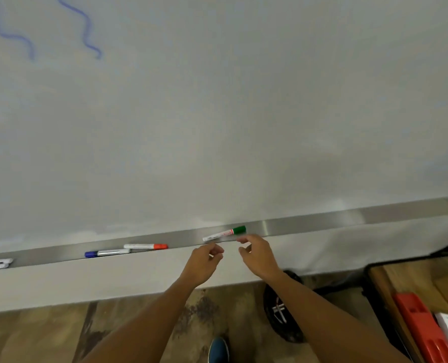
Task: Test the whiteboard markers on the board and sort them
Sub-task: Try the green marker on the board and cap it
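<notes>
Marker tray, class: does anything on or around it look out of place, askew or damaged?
Nothing looks damaged or spilled. The green marker, red marker and blue marker all lie flat and capped on the tray. The left hand and right hand sit just below the green one. Two blue squiggles mark the board.

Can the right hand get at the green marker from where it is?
Probably yes. The right hand is just in front of the green marker lying on the tray, fingers open, with nothing between them.
</notes>
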`<state>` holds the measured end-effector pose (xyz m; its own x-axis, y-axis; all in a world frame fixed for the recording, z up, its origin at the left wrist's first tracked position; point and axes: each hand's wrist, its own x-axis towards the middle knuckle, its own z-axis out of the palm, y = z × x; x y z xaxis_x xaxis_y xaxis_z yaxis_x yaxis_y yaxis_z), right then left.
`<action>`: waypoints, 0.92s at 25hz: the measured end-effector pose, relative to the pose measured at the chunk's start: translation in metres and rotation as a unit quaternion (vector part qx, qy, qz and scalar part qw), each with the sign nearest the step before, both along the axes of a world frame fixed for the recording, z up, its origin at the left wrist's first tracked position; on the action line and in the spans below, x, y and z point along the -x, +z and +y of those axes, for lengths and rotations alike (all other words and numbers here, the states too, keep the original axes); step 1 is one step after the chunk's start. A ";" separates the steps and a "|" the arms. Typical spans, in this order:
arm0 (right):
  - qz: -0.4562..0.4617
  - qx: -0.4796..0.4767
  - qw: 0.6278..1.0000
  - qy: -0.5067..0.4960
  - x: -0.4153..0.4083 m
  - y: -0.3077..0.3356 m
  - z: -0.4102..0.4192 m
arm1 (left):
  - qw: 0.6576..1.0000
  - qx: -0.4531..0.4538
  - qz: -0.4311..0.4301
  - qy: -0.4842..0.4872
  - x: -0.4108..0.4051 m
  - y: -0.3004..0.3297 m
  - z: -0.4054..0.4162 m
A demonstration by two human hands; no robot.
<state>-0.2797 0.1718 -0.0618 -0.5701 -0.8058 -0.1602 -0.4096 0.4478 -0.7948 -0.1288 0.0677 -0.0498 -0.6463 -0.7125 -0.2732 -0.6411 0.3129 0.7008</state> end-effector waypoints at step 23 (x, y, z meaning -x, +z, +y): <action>0.337 -0.182 0.896 0.225 -0.010 0.003 -0.079 | 0.984 -0.082 0.084 0.134 -0.015 -0.012 -0.053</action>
